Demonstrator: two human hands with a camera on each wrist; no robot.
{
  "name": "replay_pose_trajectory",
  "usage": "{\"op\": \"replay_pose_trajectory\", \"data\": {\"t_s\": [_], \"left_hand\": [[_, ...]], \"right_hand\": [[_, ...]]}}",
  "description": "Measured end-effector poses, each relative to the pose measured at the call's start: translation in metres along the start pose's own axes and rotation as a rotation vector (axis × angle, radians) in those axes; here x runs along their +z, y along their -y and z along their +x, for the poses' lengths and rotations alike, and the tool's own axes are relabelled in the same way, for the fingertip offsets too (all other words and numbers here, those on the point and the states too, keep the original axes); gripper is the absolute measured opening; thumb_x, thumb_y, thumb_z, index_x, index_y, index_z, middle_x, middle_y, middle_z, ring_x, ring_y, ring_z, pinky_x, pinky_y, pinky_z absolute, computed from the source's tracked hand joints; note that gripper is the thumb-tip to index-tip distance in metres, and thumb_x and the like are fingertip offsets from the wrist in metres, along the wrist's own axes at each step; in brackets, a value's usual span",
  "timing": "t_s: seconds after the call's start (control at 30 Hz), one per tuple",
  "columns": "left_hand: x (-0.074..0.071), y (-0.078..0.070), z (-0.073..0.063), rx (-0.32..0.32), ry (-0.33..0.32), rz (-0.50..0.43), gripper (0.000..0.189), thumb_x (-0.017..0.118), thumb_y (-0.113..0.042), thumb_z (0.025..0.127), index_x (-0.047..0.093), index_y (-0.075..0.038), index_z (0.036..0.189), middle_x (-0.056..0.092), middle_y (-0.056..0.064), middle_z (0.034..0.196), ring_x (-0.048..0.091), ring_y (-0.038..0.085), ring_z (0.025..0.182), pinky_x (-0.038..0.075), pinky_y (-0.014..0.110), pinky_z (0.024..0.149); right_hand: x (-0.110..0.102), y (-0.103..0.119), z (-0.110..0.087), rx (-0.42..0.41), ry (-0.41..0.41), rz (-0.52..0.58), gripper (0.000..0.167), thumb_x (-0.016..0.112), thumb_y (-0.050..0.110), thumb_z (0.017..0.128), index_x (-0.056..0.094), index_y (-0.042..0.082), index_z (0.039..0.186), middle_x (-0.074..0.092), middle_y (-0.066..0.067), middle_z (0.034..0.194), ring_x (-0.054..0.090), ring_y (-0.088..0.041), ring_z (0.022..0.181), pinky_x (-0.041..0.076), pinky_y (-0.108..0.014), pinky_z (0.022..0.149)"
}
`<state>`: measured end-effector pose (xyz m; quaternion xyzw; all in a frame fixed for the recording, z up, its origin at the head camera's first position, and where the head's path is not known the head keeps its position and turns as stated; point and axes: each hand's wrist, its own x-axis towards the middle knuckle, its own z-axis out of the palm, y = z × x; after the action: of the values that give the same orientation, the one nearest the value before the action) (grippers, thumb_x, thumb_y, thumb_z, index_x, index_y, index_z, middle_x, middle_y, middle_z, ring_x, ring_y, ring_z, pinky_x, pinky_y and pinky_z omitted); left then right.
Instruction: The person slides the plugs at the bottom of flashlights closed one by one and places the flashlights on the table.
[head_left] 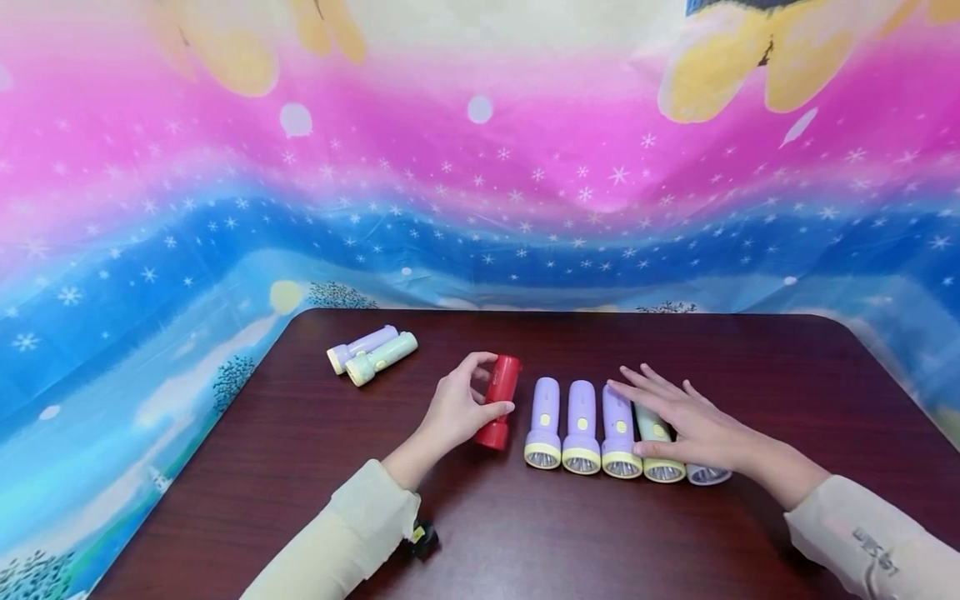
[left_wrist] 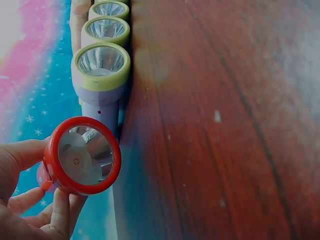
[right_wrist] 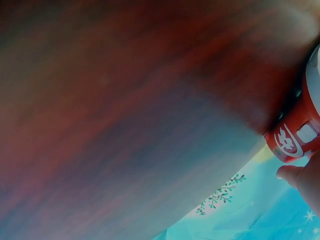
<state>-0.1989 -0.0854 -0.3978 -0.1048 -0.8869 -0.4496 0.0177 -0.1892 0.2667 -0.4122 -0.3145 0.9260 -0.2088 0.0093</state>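
Observation:
My left hand (head_left: 452, 407) grips a red flashlight (head_left: 500, 400) by its body, thumb on the near side, just left of a row of flashlights. Its clear lens in a red rim (left_wrist: 82, 157) faces the left wrist camera. The row holds a purple flashlight (head_left: 544, 425), a second purple flashlight (head_left: 582, 427) and a third purple flashlight (head_left: 619, 429), all with yellow rims, then a green flashlight (head_left: 654, 427). My right hand (head_left: 701, 425) spreads straight fingers over the row's right end, partly hiding the green one and a pale-rimmed flashlight (head_left: 708, 475).
A purple flashlight (head_left: 363, 346) and a green flashlight (head_left: 382, 358) lie together at the table's back left. The dark wooden table (head_left: 285, 492) ends against a patterned curtain (head_left: 480, 242). In the right wrist view, a red flashlight (right_wrist: 297, 131) shows at the right edge.

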Motion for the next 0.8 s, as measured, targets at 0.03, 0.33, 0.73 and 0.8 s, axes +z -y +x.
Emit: {"op": "replay_pose_trajectory", "data": {"t_s": [0.03, 0.33, 0.73, 0.8], "left_hand": [[0.001, 0.0, 0.0, -0.004, 0.005, 0.006, 0.067, 0.085, -0.02, 0.078, 0.051, -0.018, 0.136, 0.065, 0.008, 0.112, 0.063, 0.015, 0.075, 0.058, 0.033, 0.069], [0.007, -0.001, 0.002, -0.025, 0.052, 0.037, 0.067, 0.085, -0.021, 0.078, 0.051, -0.017, 0.135, 0.066, 0.008, 0.109, 0.064, 0.015, 0.08, 0.06, 0.035, 0.071], [0.013, -0.008, 0.003, -0.091, 0.085, 0.116, 0.059, 0.085, -0.025, 0.078, 0.056, -0.014, 0.128, 0.069, 0.009, 0.108, 0.063, 0.021, 0.09, 0.059, 0.035, 0.069], [0.014, -0.008, 0.003, -0.102, 0.086, 0.124, 0.058, 0.085, -0.026, 0.078, 0.057, -0.014, 0.127, 0.07, 0.009, 0.107, 0.063, 0.021, 0.09, 0.058, 0.035, 0.069]], "right_hand": [[0.0, 0.0, 0.0, -0.003, -0.002, 0.006, 0.08, 0.072, 0.048, 0.087, 0.032, 0.032, 0.155, 0.025, -0.006, 0.165, 0.007, -0.03, 0.156, 0.016, -0.083, 0.103], [0.002, -0.001, 0.0, -0.008, -0.007, -0.01, 0.084, 0.073, 0.048, 0.085, 0.031, 0.032, 0.156, 0.021, -0.002, 0.166, 0.006, -0.031, 0.156, 0.016, -0.082, 0.104], [0.005, 0.003, 0.0, 0.006, 0.003, -0.07, 0.085, 0.071, 0.055, 0.084, 0.032, 0.031, 0.156, 0.028, -0.009, 0.164, 0.011, -0.035, 0.155, 0.018, -0.081, 0.105], [0.005, 0.003, 0.0, 0.001, 0.0, -0.08, 0.085, 0.071, 0.055, 0.084, 0.033, 0.031, 0.155, 0.028, -0.009, 0.164, 0.013, -0.035, 0.154, 0.019, -0.081, 0.105]]}}
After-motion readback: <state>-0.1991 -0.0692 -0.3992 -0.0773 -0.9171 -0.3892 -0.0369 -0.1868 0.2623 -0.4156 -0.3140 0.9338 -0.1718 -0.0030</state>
